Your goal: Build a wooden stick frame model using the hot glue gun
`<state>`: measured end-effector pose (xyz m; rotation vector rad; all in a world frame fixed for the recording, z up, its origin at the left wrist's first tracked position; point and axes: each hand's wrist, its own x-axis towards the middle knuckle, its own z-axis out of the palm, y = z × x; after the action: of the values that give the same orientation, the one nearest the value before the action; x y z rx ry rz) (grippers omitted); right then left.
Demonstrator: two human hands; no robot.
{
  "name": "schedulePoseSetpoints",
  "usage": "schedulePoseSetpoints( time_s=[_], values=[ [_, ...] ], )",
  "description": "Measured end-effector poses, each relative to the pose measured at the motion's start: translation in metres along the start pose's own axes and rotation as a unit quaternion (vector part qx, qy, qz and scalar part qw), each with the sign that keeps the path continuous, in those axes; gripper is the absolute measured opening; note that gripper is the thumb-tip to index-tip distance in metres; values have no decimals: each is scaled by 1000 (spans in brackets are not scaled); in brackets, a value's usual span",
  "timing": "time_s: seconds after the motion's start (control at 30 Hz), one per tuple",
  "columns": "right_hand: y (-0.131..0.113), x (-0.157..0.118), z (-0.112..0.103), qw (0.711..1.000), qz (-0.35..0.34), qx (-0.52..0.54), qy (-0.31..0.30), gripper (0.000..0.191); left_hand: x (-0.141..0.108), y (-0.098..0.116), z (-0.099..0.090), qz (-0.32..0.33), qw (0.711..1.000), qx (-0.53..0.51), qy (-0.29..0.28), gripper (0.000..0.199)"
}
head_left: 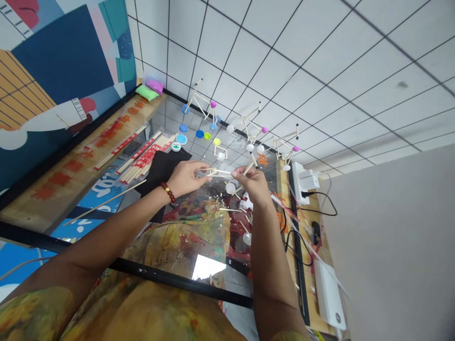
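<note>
Fingers of the left hand and the right hand are clenched, pinching a small frame of thin wooden sticks from either side. From my remote view, the frame sits in the air between the two hands, above the glass-topped bench, its pale sticks meeting at shallow angles. A white ball sits just below it, and a dark-tipped stick juts up beside the right hand; I cannot tell whether either is joined to the frame. A black bar crosses the near side of the bench beneath both forearms. Along the right side, a wooden strip carries a white power strip and black cables. Left of the hands lie a black mat and bundled wooden sticks in red-printed wrappers. Ahead, a stretch of glass separates the hands from three stick-and-ball models standing near the far edge, where round tubs of colored clay also sit.
</note>
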<state>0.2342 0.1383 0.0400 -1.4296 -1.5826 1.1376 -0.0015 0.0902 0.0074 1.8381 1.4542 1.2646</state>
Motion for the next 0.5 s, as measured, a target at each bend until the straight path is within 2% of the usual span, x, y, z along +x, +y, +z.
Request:
schedulePoseSetpoints(
  time_s=[0.5],
  values=[
    [-4,-6,1,1000,28,7,5,36,-3,-4,3,57,998,12,29,23]
  ],
)
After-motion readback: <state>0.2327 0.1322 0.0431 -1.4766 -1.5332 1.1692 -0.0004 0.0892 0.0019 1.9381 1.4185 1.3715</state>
